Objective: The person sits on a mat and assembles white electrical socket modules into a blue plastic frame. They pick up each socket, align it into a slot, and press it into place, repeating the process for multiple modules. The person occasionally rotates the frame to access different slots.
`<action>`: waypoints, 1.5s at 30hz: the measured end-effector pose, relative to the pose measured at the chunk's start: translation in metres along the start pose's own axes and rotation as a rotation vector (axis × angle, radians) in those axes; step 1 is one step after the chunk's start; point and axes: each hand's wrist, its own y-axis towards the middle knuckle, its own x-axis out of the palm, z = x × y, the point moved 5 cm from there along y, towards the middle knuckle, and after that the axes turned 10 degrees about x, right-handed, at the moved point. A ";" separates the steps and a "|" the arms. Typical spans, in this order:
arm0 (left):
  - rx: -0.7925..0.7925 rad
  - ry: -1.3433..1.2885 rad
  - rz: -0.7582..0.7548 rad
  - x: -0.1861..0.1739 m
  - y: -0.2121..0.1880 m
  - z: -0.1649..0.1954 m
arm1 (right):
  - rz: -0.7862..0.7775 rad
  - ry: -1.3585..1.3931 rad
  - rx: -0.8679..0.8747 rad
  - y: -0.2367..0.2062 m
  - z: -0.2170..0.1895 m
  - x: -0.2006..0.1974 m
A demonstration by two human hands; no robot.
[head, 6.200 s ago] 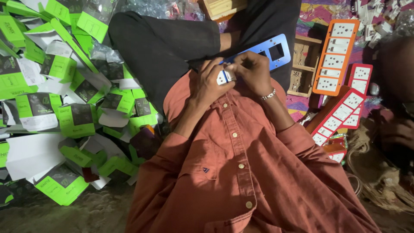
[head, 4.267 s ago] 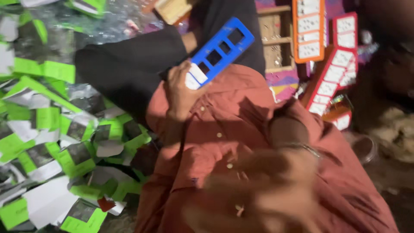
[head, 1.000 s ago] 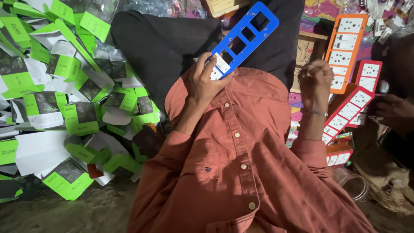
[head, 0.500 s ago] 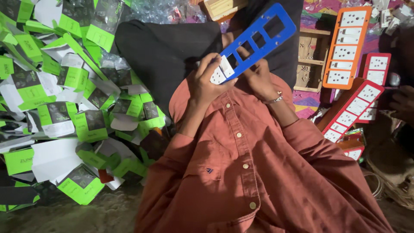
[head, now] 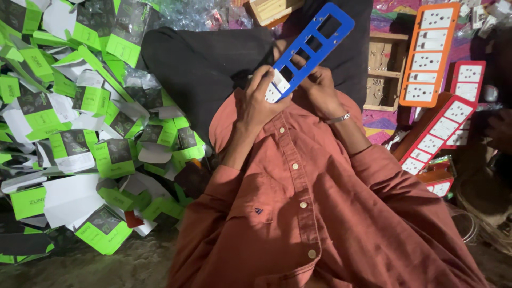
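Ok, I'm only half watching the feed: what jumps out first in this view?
The long blue plastic frame with its row of rectangular openings, held up at top centre by the left hand and the right hand, with a white socket piece seated at its lower end. Next, the heap of green and white cartons filling the left side. At right stand orange and red socket boards, already filled with white inserts.

The person wears a rust-orange button-up shirt [head: 320, 213] with pale round buttons down the placket and a small dark emblem on the chest pocket. Both sleeves are rolled up above the forearms. A thin silver bracelet [head: 339, 118] circles the right wrist. Dark trousers [head: 213, 64] cover the legs beyond the shirt.
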 end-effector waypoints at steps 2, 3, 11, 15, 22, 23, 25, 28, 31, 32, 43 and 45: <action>0.001 -0.042 0.037 -0.001 0.001 0.000 | 0.024 -0.050 -0.011 0.002 0.002 -0.002; 0.009 -0.064 0.057 -0.002 0.002 0.001 | 0.034 -0.054 -0.013 0.003 0.003 -0.003; 0.041 -0.032 0.099 -0.010 0.014 0.012 | 0.030 -0.138 -0.074 0.004 0.004 -0.008; 0.024 0.073 0.050 -0.009 0.013 0.013 | 0.028 -0.077 -0.034 0.007 0.011 -0.010; 0.077 0.040 0.071 0.000 0.009 0.008 | 0.103 -0.331 -0.103 0.009 0.016 -0.015; 0.108 0.079 0.057 0.000 0.006 0.007 | 0.080 -0.259 -0.127 0.009 0.015 -0.014; 0.135 0.013 0.113 -0.001 0.001 0.003 | 0.028 -0.162 -0.155 0.008 0.015 -0.014; -0.071 -0.180 0.142 -0.002 -0.012 -0.020 | -0.039 -0.159 -0.169 0.008 0.017 -0.010; -0.217 -0.378 0.210 0.005 -0.020 -0.040 | -0.116 -0.131 -0.182 0.011 0.019 -0.007; -0.269 -0.429 0.196 0.008 -0.023 -0.046 | -0.145 -0.110 -0.183 0.012 0.020 -0.006; -0.830 -1.254 -0.061 0.036 -0.032 -0.081 | -0.093 -0.067 -0.116 0.014 0.029 -0.007; -0.919 -1.307 -0.134 0.038 -0.036 -0.084 | -0.085 -0.095 -0.141 0.012 0.024 -0.006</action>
